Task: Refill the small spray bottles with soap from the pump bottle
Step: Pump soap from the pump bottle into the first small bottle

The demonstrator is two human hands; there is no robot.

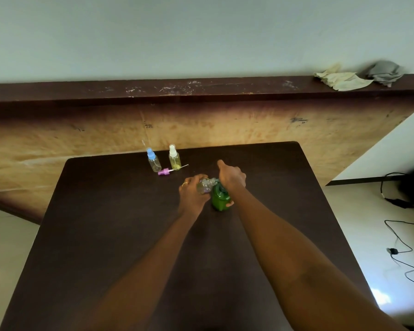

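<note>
Head view is showing me the green pump bottle (220, 199) standing on the counter (129, 235), and everything I am doing is turning on its spout. My left hand (193, 193) is wrapping its fingers (186, 183) round the uncapped clear spray bottle (205, 185). It is holding that bottle just left of the pump bottle, tilting it so the long axis is leaning toward the spout, mouth nearest the nozzle.

My right hand (231, 176) is lying over the pump head from above, its fingers curling down round it. Neck and nozzle are seeming to meet, though my knuckles are hiding the exact line-up.

Beyond and left of the pump bottle, the purple spray head (164, 172) is lying on its side. The blue-capped bottle (154, 162) and white-capped bottle (174, 160) are standing just behind it. I am judging that the next press needs the mouth directly under the nozzle.
</note>
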